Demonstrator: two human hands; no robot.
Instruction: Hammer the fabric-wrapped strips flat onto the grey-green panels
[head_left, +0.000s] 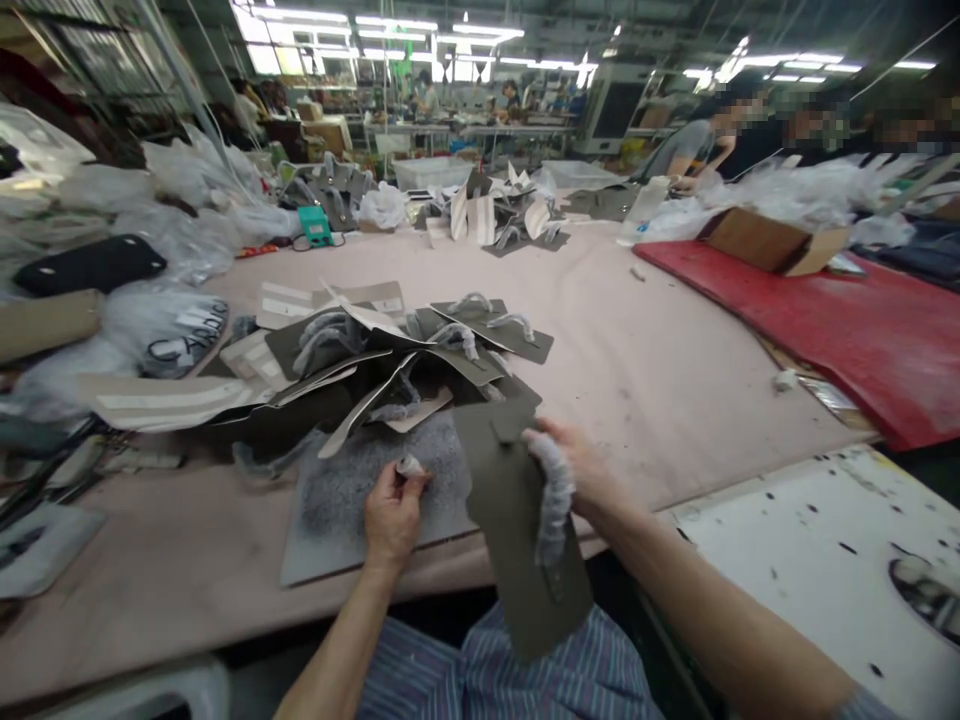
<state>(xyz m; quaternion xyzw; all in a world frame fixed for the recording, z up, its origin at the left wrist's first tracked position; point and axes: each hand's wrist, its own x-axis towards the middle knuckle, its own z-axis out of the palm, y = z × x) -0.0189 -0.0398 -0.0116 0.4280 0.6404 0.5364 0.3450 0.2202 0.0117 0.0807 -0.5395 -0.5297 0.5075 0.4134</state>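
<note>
My right hand [581,470] is closed on a dark olive flat panel [517,530] with a foam-wrapped handle [553,500], held over the table's front edge above my lap. My left hand [391,512] pinches a small pale lump [409,465] above a grey smeared work board [352,500]. Just beyond the board lies a heap of similar olive panels with wrapped handles [390,365].
A pinkish table [645,360] carries a second heap of panels [495,215] far back, plastic bags [172,170] at left, a red mat [847,330] and cardboard box [772,240] at right. A white spotted board [825,550] lies near right. People work at the far right.
</note>
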